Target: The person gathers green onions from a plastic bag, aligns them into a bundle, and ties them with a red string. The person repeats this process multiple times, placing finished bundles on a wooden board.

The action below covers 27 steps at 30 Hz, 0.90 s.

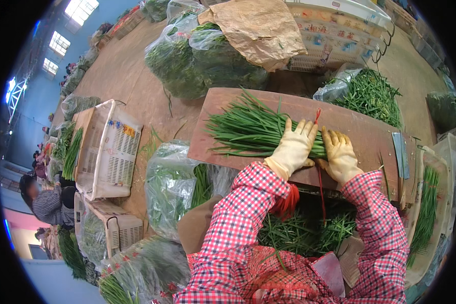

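A bundle of long green garlic chives (250,127) lies across a reddish-brown board (368,140), leaf tips to the left and stem ends to the right. My left hand (294,146), in a cream rubber glove, wraps over the stems near their right end. Against the stem ends rests my right hand (339,154), gloved alike, its fingers flat and slightly apart. A red tie string (321,190) passes beneath the bundle: one end sticks up beyond it, the other hangs over the board's near edge. A hank of red string (288,201) hangs by my left forearm.
A flat metal blade (400,154) lies at the board's right end. Beside it, a crate (442,228) holds tied chives. Loose leaves (296,233) lie below the board. Bagged greens (174,64) and stacked crates (334,38) stand beyond. A person (47,201) sits far left.
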Each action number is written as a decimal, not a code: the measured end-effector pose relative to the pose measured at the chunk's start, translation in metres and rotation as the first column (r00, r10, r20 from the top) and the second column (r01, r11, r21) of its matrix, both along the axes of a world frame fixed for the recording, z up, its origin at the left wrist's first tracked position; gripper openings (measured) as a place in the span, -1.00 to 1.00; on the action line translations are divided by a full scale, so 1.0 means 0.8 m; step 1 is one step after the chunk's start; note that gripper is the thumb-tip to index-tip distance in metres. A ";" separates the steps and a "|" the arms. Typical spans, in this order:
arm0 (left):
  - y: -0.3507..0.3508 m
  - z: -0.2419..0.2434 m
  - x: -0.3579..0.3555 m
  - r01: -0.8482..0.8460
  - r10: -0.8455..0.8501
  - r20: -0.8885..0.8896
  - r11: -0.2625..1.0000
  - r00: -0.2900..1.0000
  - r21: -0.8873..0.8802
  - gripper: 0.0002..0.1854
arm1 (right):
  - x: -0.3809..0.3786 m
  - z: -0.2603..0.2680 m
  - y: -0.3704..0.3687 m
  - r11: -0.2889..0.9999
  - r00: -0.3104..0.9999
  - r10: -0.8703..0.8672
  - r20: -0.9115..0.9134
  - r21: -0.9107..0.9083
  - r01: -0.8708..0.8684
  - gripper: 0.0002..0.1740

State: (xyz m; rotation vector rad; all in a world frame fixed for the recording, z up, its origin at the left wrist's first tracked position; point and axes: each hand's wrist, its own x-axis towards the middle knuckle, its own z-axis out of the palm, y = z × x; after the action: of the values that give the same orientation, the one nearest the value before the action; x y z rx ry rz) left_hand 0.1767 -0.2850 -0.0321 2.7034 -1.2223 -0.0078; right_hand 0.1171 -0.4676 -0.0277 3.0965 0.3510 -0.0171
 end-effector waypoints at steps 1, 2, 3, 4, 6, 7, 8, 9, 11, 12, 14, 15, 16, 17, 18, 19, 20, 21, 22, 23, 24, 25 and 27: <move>0.001 -0.006 -0.001 0.006 -0.006 -0.016 1.000 1.000 -0.010 0.20 | -0.001 0.015 -0.001 1.000 0.998 0.014 -0.061 0.005 -0.014 0.07; 0.002 -0.013 -0.001 0.009 -0.009 -0.003 1.000 1.000 0.011 0.14 | 0.003 0.034 -0.005 0.998 0.995 0.026 -0.096 0.058 -0.020 -0.06; 0.001 -0.022 -0.001 0.012 -0.012 0.014 1.000 1.000 0.007 0.08 | 0.008 0.051 -0.006 0.980 0.991 0.050 -0.125 0.200 -0.025 -0.13; -0.002 -0.031 0.001 0.001 -0.006 0.049 0.996 0.999 0.088 0.01 | 0.014 0.068 -0.005 0.953 0.985 0.056 -0.164 0.303 -0.003 -0.20; -0.010 -0.053 0.004 -0.040 0.007 0.203 0.986 0.979 0.160 -0.13 | 0.029 0.091 0.015 0.871 0.992 0.099 -0.083 0.490 -0.046 -0.45; -0.014 -0.062 0.006 -0.047 0.047 0.125 0.999 0.991 0.000 -0.20 | 0.040 0.096 0.037 0.860 0.990 0.105 -0.092 0.509 -0.044 -0.47; -0.017 -0.070 0.008 -0.067 0.085 0.092 0.982 0.992 -0.179 -0.26 | 0.055 0.099 0.062 0.842 0.989 0.136 -0.057 0.533 -0.085 -0.49; -0.022 -0.074 0.012 -0.098 0.112 0.030 0.952 0.993 -0.290 -0.33 | 0.067 0.100 0.089 0.848 0.989 0.118 -0.086 0.527 -0.055 -0.52; -0.029 -0.076 0.014 -0.615 0.140 0.778 0.702 0.613 0.358 -0.36 | 0.088 0.096 0.155 0.921 0.986 0.158 0.046 0.354 -0.164 -0.44; -0.033 -0.073 0.015 -0.796 -0.008 0.874 0.410 0.485 0.446 -0.36 | 0.062 0.092 0.184 0.991 0.999 0.005 0.053 0.136 -0.012 -0.49; -0.032 -0.065 0.014 -0.050 0.084 -0.172 0.980 0.981 0.193 -0.27 | 0.055 0.096 0.211 0.960 0.943 0.237 -0.234 0.203 -0.191 -0.52; -0.029 -0.061 0.017 -0.010 0.040 -0.133 0.975 0.990 0.223 -0.30 | 0.058 0.098 0.216 0.899 0.860 0.389 -0.330 0.341 -0.275 -0.53; -0.026 -0.058 0.013 0.008 0.039 -0.197 0.973 0.980 0.231 -0.29 | 0.063 0.099 0.217 0.893 0.793 0.415 -0.447 0.368 -0.260 -0.54; -0.025 -0.055 0.009 -0.028 0.049 -0.120 0.985 0.992 0.173 -0.28 | 0.069 0.099 0.212 0.850 0.747 0.453 -0.488 0.490 -0.195 -0.55; -0.014 -0.056 0.003 -0.039 0.046 -0.086 0.995 0.995 0.089 -0.29 | 0.089 0.096 0.211 0.718 0.757 0.526 -0.388 0.679 -0.151 -0.61; -0.002 -0.058 -0.002 -0.055 0.054 -0.012 0.998 0.998 -0.018 -0.30 | 0.109 0.089 0.208 0.511 0.760 0.601 -0.248 0.850 -0.126 -0.66; 0.004 -0.058 -0.010 -0.085 -0.030 -0.244 0.890 0.969 -0.448 -0.35 | 0.134 0.080 0.204 0.644 0.900 0.418 -0.121 0.738 -0.200 -0.67; 0.009 -0.059 -0.009 0.003 -0.009 -0.012 0.908 1.000 -0.419 -0.42 | 0.158 0.072 0.193 0.838 0.920 0.374 0.115 0.382 -0.389 -0.65; 0.004 -0.056 -0.009 -0.083 -0.022 -0.156 0.768 0.987 -0.635 -0.45 | 0.176 0.062 0.186 0.908 0.893 0.388 0.230 0.074 -0.413 -0.58; 0.000 -0.053 -0.007 -0.197 -0.092 -0.313 0.606 0.945 -0.771 -0.47 | 0.189 0.048 0.181 0.892 0.854 0.435 0.285 -0.005 -0.452 -0.57; -0.002 -0.049 -0.005 -0.264 -0.051 -0.416 0.700 0.908 -0.663 -0.46 | 0.199 0.037 0.174 0.842 0.789 0.528 0.315 -0.070 -0.535 -0.61; -0.004 -0.046 -0.003 -0.320 0.002 -0.508 0.780 0.861 -0.538 -0.45 | 0.208 0.026 0.169 0.802 0.761 0.597 0.255 -0.149 -0.579 -0.65; -0.005 -0.042 -0.001 -0.362 0.063 -0.586 0.837 0.808 -0.410 -0.43 | 0.221 0.005 0.168 0.756 0.765 0.629 0.139 -0.336 -0.562 -0.74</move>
State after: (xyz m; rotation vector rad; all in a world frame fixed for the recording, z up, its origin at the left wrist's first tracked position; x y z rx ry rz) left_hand 0.1761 -0.2887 -0.0658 2.1265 -0.6108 -0.3644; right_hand 0.2937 -0.3334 -0.0239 2.5244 1.1988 0.2999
